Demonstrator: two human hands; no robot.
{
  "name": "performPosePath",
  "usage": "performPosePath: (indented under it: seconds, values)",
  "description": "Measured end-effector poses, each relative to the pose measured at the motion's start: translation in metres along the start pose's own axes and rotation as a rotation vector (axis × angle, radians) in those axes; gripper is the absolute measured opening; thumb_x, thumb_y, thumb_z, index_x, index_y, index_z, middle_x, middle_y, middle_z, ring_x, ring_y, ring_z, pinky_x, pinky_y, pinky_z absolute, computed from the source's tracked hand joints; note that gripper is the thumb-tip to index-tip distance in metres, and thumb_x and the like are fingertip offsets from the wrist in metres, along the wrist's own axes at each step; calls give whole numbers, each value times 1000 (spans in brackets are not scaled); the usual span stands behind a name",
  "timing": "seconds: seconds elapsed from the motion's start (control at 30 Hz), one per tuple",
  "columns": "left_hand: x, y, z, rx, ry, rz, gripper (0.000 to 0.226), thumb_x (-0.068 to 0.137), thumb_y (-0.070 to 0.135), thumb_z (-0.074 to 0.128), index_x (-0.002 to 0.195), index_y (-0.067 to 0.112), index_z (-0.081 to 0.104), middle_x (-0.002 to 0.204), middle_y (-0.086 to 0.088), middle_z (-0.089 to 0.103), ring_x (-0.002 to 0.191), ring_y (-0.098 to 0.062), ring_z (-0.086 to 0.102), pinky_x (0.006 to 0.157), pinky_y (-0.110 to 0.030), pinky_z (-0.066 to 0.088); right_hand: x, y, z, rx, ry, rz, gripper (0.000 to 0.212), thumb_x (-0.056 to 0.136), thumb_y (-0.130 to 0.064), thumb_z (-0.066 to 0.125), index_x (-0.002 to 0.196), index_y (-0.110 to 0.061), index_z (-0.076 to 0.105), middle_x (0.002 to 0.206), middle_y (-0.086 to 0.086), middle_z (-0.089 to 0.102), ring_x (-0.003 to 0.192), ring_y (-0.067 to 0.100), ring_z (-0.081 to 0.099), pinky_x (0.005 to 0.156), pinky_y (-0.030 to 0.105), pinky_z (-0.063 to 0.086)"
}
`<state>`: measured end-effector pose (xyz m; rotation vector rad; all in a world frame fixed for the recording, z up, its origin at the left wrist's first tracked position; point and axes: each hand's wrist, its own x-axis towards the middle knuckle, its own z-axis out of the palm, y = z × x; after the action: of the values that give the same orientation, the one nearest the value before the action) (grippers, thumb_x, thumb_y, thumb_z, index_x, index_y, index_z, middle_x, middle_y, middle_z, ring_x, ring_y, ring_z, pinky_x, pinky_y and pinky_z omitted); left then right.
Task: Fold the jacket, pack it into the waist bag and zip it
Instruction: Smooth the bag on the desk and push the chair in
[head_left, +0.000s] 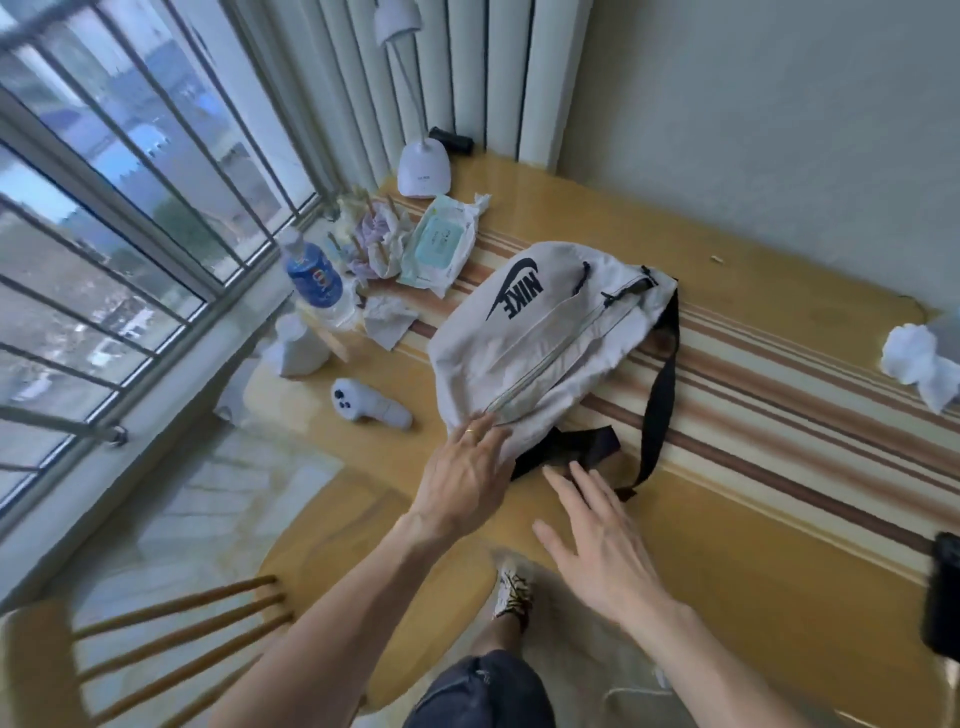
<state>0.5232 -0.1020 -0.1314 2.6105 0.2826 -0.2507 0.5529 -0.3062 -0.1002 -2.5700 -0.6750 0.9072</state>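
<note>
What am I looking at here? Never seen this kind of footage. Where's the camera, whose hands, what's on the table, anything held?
No machine: a person wears one wide-angle camera on the head, looking down at their own bare hands. The left hand rests open on the near end of a bulging white fabric waist bag with a black logo; its zip looks closed. The right hand hovers open beside the bag's black strap, gripping nothing. All this lies on a yellow striped table, with a blue-labelled plastic bottle, a wet-wipes pack, a white desk lamp and a small white controller.
</note>
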Motion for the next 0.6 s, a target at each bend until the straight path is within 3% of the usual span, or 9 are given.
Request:
performPosePath:
  seconds: [0.1, 0.23, 0.3, 0.37, 0.5, 0.6]
  values:
    - [-69, -8, -22, 9, 14, -67, 38, 101, 37, 47, 132, 20, 60, 139, -3, 61, 122, -29, 59, 89, -42, 54, -57, -28, 25, 52, 20, -52, 62, 98, -60, 37, 155, -41, 21, 165, -6, 21, 151, 15, 19, 119, 35, 28]
    - [-174, -42, -39, 75, 37, -137, 40, 100, 41, 48, 133, 22, 60, 140, -3, 60, 125, -28, 57, 98, -43, 50, -116, -74, 75, 156, 80, -156, 58, 98, -57, 41, 152, -38, 31, 153, -15, 36, 141, 11, 36, 110, 31, 37]
    - [-227, -61, -46, 115, 42, -167, 40, 100, 42, 47, 133, 24, 59, 139, -3, 60, 124, -27, 57, 100, -43, 50, -144, -100, 107, 223, 91, -182, 58, 96, -61, 40, 149, -39, 34, 149, -19, 38, 133, 12, 47, 106, 36, 45]
    - [-277, -81, -53, 152, 47, -197, 39, 101, 42, 47, 134, 25, 59, 140, -2, 59, 125, -26, 57, 101, -42, 49, -173, -127, 137, 276, 96, -207, 60, 94, -66, 36, 149, -42, 32, 149, -20, 38, 134, 10, 45, 105, 40, 46]
    - [-358, -119, -67, 213, 36, -272, 39, 100, 42, 46, 133, 26, 61, 137, -2, 61, 120, -24, 59, 100, -41, 50, -236, -180, 186, 335, 27, -219, 58, 97, -60, 39, 151, -40, 30, 142, -20, 37, 133, 9, 42, 106, 28, 41]
    - [-399, -142, -72, 242, 33, -323, 40, 100, 42, 41, 130, 29, 63, 136, 0, 63, 118, -21, 61, 98, -39, 53, -269, -205, 218, 355, -26, -225, 58, 97, -59, 38, 152, -41, 28, 150, -16, 37, 134, 9, 40, 108, 27, 39]
